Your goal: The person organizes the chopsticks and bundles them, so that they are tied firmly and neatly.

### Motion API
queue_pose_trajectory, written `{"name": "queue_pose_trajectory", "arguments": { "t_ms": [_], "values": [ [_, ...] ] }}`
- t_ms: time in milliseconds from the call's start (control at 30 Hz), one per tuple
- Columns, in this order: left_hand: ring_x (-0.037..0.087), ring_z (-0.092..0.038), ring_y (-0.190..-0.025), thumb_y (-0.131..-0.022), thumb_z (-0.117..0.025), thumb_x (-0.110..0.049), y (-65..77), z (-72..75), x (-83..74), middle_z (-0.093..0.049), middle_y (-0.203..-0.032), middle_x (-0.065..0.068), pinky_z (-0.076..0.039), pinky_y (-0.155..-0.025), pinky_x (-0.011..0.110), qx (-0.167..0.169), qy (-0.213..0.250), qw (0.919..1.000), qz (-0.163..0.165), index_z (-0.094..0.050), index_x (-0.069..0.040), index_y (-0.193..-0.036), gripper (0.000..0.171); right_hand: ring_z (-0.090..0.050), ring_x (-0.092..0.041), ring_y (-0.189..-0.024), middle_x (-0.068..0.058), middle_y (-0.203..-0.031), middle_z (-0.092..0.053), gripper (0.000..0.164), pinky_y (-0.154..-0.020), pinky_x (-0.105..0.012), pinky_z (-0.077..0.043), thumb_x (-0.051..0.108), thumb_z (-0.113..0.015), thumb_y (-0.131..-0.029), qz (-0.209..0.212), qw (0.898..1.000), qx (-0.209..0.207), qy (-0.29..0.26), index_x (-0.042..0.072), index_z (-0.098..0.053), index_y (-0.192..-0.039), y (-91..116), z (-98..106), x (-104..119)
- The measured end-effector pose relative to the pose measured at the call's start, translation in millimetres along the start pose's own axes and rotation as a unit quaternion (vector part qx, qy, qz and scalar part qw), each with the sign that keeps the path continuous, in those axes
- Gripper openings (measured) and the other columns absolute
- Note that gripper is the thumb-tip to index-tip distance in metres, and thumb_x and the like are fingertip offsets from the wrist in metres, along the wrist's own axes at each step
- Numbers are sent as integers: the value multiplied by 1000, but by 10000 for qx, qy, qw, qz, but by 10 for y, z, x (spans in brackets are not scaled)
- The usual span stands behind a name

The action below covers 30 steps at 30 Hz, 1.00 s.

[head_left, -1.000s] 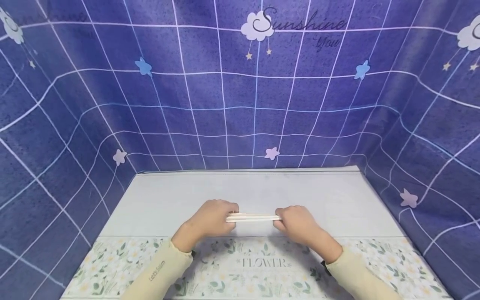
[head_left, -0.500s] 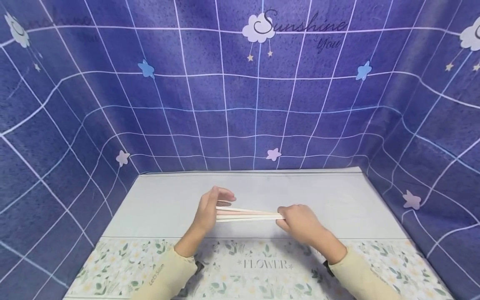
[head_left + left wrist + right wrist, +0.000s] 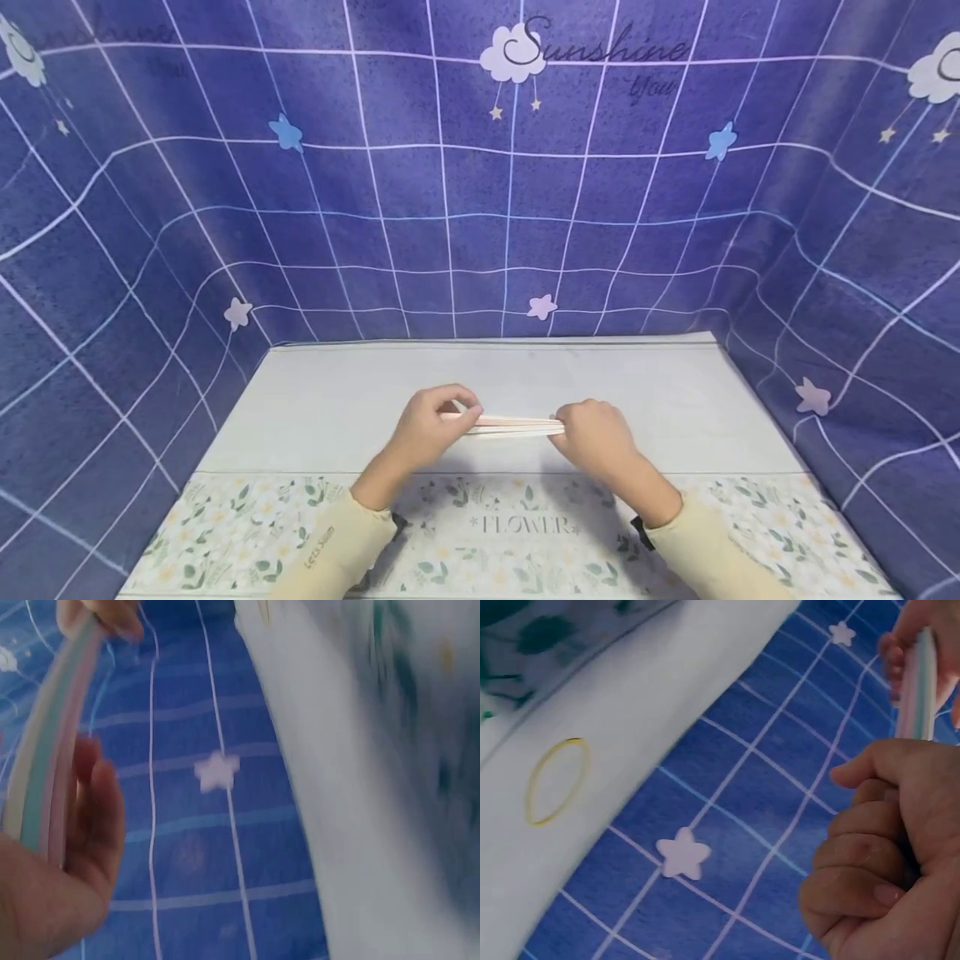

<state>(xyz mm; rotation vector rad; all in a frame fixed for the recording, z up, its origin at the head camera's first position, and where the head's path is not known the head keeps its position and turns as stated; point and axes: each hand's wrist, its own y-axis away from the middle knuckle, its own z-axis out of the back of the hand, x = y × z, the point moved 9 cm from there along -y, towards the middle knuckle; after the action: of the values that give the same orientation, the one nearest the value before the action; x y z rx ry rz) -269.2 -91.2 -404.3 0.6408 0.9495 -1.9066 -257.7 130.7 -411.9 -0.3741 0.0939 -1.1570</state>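
A bundle of long, thin pastel paper strips (image 3: 517, 426) spans between my two hands above the white table part. Cream, mint and pink layers of the bundle (image 3: 56, 742) show in the left wrist view, where it bends slightly. My left hand (image 3: 435, 425) curls loosely round the left end, thumb and forefinger meeting near the strips. My right hand (image 3: 597, 433) grips the other end in a fist; its curled fingers (image 3: 859, 859) hide that end.
A yellow rubber band (image 3: 557, 781) lies on the white table surface in the right wrist view. A flowered mat (image 3: 525, 554) covers the near part. Blue gridded cloth (image 3: 480, 242) walls the back and both sides.
My left hand opened its fingers half a second ago, with the strips against its palm, then curled them round the strips again. My right hand kept its grip throughout.
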Motion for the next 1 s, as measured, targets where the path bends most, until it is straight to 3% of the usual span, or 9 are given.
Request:
{"name": "queue_pose_trajectory", "arguments": {
  "t_ms": [100, 200, 300, 400, 500, 633, 733, 833, 1000],
  "values": [
    [2, -60, -69, -86, -83, -53, -6, -8, -59, -75, -90, -17, -53, -68, 25, 470, -1578, 9854, -442, -76, -30, -97, 27, -31, -10, -49, 10, -51, -32, 51, -44, -27, -33, 23, -71, -92, 133, 9995, -166, 229, 24, -33, -58, -11, 57, 83],
    [5, -51, -58, -79, -85, -57, -21, -112, -201, -67, -72, -15, -46, -60, 26, 694, -3374, 9319, -1136, -71, -27, -86, 34, -32, -12, -49, 8, -51, -35, 52, -43, -30, -35, 22, -75, -90, 168, 9982, -366, 439, 23, -33, -59, -14, 88, 102],
    [7, -44, -54, -90, -77, -51, -46, -266, -311, -59, -62, -11, -44, -54, 27, 801, -4254, 8871, -1604, -63, -22, -78, 34, -31, -11, -49, 9, -52, -34, 52, -44, -30, -35, 23, -77, -88, 205, 9973, -554, 441, 23, -33, -60, -4, 131, 100],
    [6, -42, -52, -101, -67, -42, -53, -346, -323, -56, -60, -9, -44, -51, 25, 972, -4280, 8851, -1549, -61, -20, -78, 33, -29, -8, -50, 11, -53, -33, 41, -44, -26, -32, 23, -77, -84, 291, 9973, -641, -219, 21, -42, -62, 19, 189, 82],
    [6, -42, -52, -104, -63, -39, -37, -327, -307, -56, -60, -8, -48, -53, 26, 1057, -4282, 8869, -1378, -60, -19, -77, 34, -40, -2, -55, 12, -63, -50, 18, -50, -22, -38, 28, -81, -85, 127, 9842, -362, -1730, 18, -66, -82, 16, 178, -15],
    [6, -44, -53, -103, -65, -37, 0, -316, -313, -60, -62, -6, -51, -55, 28, 1079, -4326, 8846, -1366, -61, -17, -79, 32, -70, -15, -85, -11, -104, -74, 37, -81, -30, -58, 29, -65, -103, -256, 9074, 38, -4194, 6, -65, -132, 3, 40, -157],
    [6, -43, -52, -102, -66, -35, 17, -338, -334, -59, -62, -5, -49, -52, 27, 1109, -4397, 8787, -1488, -61, -17, -79, 30, -74, -37, -108, -30, -124, -69, 47, -97, -45, -58, 28, -34, -114, -352, 8434, 194, -5357, -3, -57, -141, -34, -54, -147],
    [7, -39, -50, -102, -66, -34, 25, -377, -363, -56, -59, -6, -45, -49, 27, 1020, -4552, 8706, -1560, -60, -17, -77, 31, -71, -45, -117, -33, -130, -67, 63, -99, -50, -57, 39, -20, -115, -524, 8203, 311, -5687, -5, -59, -139, -63, -139, -106],
    [10, -37, -46, -103, -62, -37, 9, -482, -366, -50, -55, -5, -45, -45, 30, 872, -4845, 8564, -1557, -59, -17, -76, 34, -73, -45, -113, -32, -126, -70, 71, -95, -40, -62, 46, -21, -116, -1026, 8038, 229, -5855, -7, -66, -129, -108, -220, -117]
  ]
}}
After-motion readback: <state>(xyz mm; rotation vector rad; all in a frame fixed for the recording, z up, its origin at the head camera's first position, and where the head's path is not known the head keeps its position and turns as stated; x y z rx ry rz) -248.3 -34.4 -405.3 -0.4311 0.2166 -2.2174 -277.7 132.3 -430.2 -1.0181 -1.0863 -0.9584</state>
